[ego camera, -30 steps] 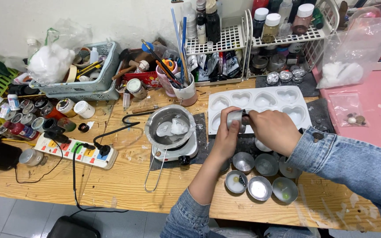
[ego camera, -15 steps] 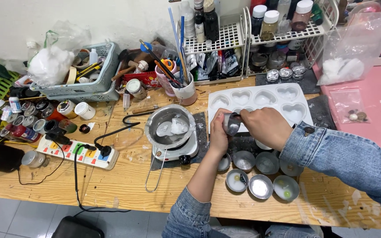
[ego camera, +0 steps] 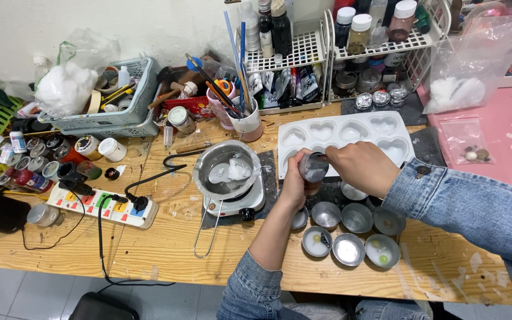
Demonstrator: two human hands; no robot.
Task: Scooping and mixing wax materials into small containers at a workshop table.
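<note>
Hands meet over the bench in the head view, both on one small metal tin (ego camera: 313,168). The left hand (ego camera: 295,185) comes up from below and wraps the tin's underside, fingers curled tight around it; the right hand (ego camera: 360,168) reaches in from the side and pinches its rim or lid — whether that is a lid being turned I cannot tell, since the fingers cover the join. So: both clenched on the tin, neither loose.

The tin hangs just above the near edge of the white heart mould (ego camera: 344,137), between it and the cluster of round tins (ego camera: 351,234) lying on the wood nearer the person.

As for progress, my read is early to middle. The mould's heart cavities look pale and bare, nothing coloured in them that I can make out. Down among the round tins, several are open and look hollow; one or two show a small blob on the bottom, one greenish, but too small to name. To the left of the hands sits a metal pot (ego camera: 226,170) on a small hotplate (ego camera: 232,202), with pale lumps inside that look solid, not melted. A power strip (ego camera: 99,204) lies further left, its black cord looping across the table (ego camera: 149,255).

Judging by that, the filling seems not yet done.
</note>
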